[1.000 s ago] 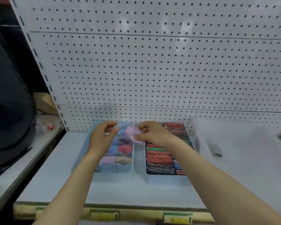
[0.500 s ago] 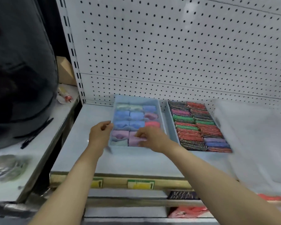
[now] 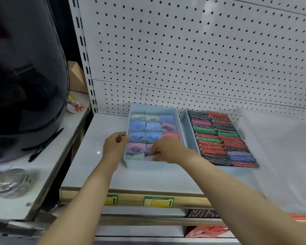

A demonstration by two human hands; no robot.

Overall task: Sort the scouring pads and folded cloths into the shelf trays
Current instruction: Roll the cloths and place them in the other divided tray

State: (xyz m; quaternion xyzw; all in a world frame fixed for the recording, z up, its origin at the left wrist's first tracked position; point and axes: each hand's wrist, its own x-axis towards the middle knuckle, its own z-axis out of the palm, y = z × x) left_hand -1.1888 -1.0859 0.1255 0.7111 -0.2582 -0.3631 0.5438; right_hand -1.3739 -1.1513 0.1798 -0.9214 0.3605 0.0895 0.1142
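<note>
- Starting nearest, on the lower shelf we see a dark pack [image 3: 202,213] lettered "MILK" over "DELI…", the rest cut off. Red packets [image 3: 208,230] sit beside it, print unreadable.
- Shelf-edge labels [image 3: 158,201]: green top, yellow bottom, black up-arrow. The small print is too blurred for us to read.
- Left hand [image 3: 115,147]: fingers curled, thumb touching the left wall of the divided tray [image 3: 148,106]. We cannot tell if it actually grips.
- Right hand [image 3: 168,150]: fingers curled down, pinching a pink cloth [image 3: 149,158] in the front middle compartment of that tray.
- Folded cloths [image 3: 153,126] fill the other compartments: blue, pink, pale green, one red.
- Just right of it, a second tray [image 3: 192,137] is packed with scouring pads [image 3: 219,138] in two rows: red, green, pink, purple, dark.
- White plastic sheet [image 3: 281,147] lies right of the pads.
- Left counter: we note a black pen [image 3: 44,146].
- Farthest: white pegboard [image 3: 184,50].
</note>
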